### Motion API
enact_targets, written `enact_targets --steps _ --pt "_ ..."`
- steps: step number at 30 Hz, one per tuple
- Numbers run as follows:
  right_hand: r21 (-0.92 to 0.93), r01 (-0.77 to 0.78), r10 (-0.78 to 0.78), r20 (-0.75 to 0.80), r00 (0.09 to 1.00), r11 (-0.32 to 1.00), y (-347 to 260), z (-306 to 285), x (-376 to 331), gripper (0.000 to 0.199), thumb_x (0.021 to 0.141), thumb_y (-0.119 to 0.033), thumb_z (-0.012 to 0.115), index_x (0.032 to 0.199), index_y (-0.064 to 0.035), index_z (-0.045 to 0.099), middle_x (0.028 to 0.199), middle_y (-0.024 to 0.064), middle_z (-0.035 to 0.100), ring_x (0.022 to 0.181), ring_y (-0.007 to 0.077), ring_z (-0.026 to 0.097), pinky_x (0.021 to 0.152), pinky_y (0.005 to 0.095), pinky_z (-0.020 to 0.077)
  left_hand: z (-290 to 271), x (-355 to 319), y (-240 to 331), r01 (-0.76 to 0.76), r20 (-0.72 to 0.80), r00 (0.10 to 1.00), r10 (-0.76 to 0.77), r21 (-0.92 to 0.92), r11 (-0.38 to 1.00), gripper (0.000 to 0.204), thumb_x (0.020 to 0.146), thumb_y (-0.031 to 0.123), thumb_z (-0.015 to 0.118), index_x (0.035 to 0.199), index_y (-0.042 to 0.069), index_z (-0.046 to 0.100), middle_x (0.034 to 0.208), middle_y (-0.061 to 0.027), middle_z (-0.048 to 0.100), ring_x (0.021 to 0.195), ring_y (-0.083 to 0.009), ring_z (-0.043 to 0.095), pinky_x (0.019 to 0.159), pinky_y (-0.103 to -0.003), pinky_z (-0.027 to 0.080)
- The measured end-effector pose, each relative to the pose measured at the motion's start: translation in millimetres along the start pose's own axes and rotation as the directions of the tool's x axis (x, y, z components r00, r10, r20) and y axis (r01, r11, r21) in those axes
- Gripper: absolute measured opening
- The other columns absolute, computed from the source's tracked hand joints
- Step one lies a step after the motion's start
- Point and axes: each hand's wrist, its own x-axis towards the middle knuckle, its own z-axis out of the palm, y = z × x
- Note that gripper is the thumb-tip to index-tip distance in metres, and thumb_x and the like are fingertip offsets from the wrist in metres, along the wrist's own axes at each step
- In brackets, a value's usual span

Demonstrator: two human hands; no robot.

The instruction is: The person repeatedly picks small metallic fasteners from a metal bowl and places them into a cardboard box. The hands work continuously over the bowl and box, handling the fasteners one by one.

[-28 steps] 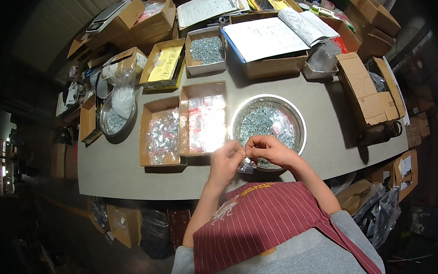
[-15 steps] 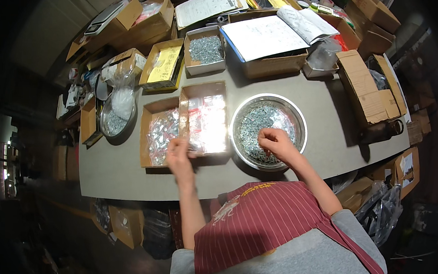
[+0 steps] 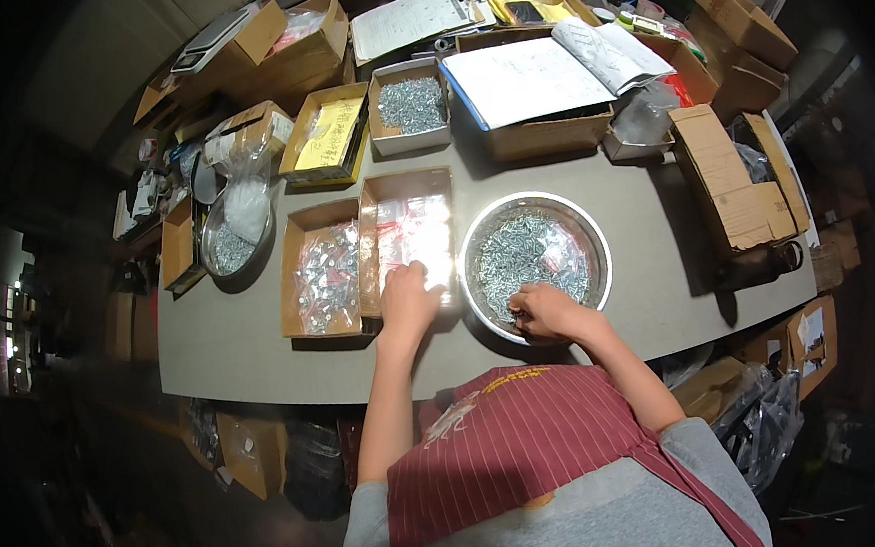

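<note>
Your left hand (image 3: 408,294) rests at the near end of a cardboard box (image 3: 407,234) full of small clear bags. Its fingers are bent down onto the bags, but you cannot tell if they pinch one. Your right hand (image 3: 545,312) is in the near side of a round metal bowl (image 3: 592,245). Its fingers are curled down into the pile of little silver screws (image 3: 534,254), and you cannot tell if it holds any.

Bowl and box sit side by side on the grey desk (image 3: 652,211), almost touching. Just left of the box is a second cardboard box (image 3: 322,271) with more small bags of screws. Further left is a smaller metal bowl (image 3: 227,246) with a clear plastic bag (image 3: 246,202) lying across it.

At the far side of the desk, a small white box of screws (image 3: 409,111) sits next to a box with a yellow sheet (image 3: 326,136). An open book (image 3: 555,70) lies on a big box behind your bowl. More brown boxes (image 3: 734,176) stand on your right.
</note>
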Motion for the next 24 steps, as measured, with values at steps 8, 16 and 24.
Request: enact_targets --steps 8,16,24 --pt "0.733 -0.243 0.321 0.036 0.947 0.635 17 -2 -16 0.014 0.090 -0.015 0.069 0.094 -0.0011 0.068 0.077 0.0045 0.065 0.070 0.0105 0.059 0.064 0.0295 0.0471 -10 27 17 0.114 0.351 0.929 -0.118 0.032 0.993 0.029 0.074 0.023 0.066 0.088 -0.002 0.072 0.090 -0.0269 0.070 0.085 -0.0414 0.068 0.080 -0.046 0.053" --pt "0.971 -0.222 0.397 0.172 0.902 0.083 8 -24 -19 0.043 0.104 -0.032 0.052 0.117 0.0090 0.060 0.099 0.0167 0.070 0.083 0.0224 0.071 0.078 0.0314 0.0597 17 23 -2 0.144 0.064 0.988 -0.137 -0.116 0.983 0.021 0.085 0.018 0.055 0.092 0.006 0.071 0.086 -0.0226 0.070 0.087 -0.0417 0.067 0.081 -0.047 0.051" --pt "0.982 -0.187 0.362 0.174 0.916 0.001 -4 -38 -20 0.053 0.105 -0.037 0.048 0.126 0.0110 0.053 0.106 0.0211 0.068 0.088 0.0250 0.072 0.083 0.0332 0.0601 8 15 7 0.186 -0.018 0.982 -0.190 -0.124 0.975 0.024 0.086 0.017 0.054 0.101 0.007 0.068 0.086 -0.0228 0.070 0.086 -0.0421 0.067 0.079 -0.049 0.052"
